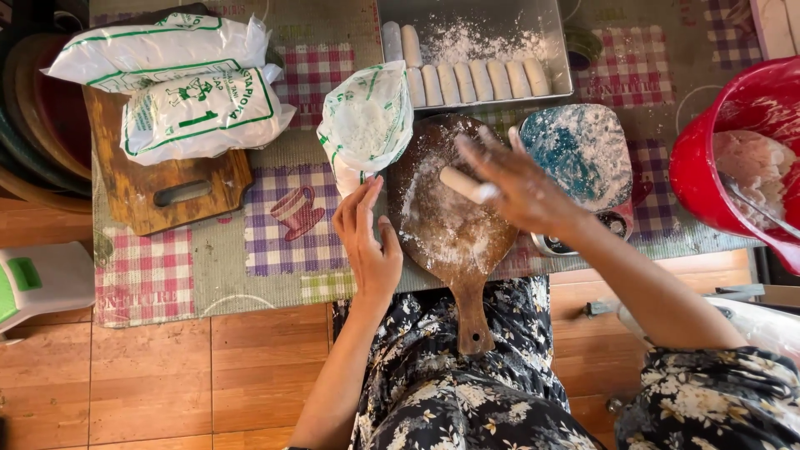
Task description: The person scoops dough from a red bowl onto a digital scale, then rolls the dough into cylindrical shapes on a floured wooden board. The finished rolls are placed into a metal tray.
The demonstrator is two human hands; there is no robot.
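Floral fabric (467, 392) covers the person's lap at the bottom centre of the frame, with the handle of a round wooden board (454, 242) reaching down over it. The left hand (367, 242) rests edge-on just left of the board, fingers straight and pressed together, holding nothing. The right hand (517, 187) hovers over the floured board with fingers spread, a white dough roll (467, 185) lying against its fingertips; whether they grip it cannot be told. Above the left hand stands an open flour bag (367, 125). Right of the board lies a floured blue plate (579, 154), and a red bucket (708, 158) sits at the right edge. Farther up, a metal tray (475, 46) holds a row of finished rolls (479, 81). Two sealed flour bags (183, 83) lie upper left on a cutting board (167, 196).
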